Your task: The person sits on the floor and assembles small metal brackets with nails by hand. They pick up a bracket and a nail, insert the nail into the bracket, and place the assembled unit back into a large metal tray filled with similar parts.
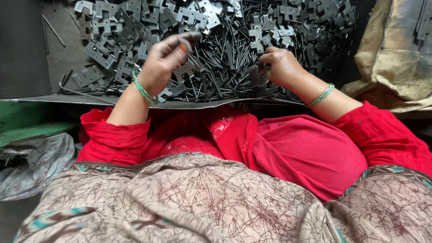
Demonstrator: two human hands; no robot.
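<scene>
left hand [164, 60] – fingers pinched on a thin metal pin [194, 36], raised over the heap | right hand [279, 67] – curled down into loose pins [225, 67], grip hidden, cannot tell | risk: pin slips, sharp stamped plates [117, 31] beside left hand nick fingers

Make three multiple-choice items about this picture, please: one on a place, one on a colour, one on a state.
1. Where does the right hand rest?
A. on the heap of thin metal rods
B. on the grey plastic bag
C. on the patterned cloth

2. What colour are the sleeves?
A. blue
B. red
C. white

3. How is the left hand held?
A. flat on the tray
B. raised above the heap, fingertips pinched on a small piece
C. tucked under the cloth

Answers: 1 A, its fingers lie among the rods beside the flat notched plates. 2 B, both forearms come out of red cloth. 3 B, the wrist is lifted and the fingers meet at the top.
</scene>
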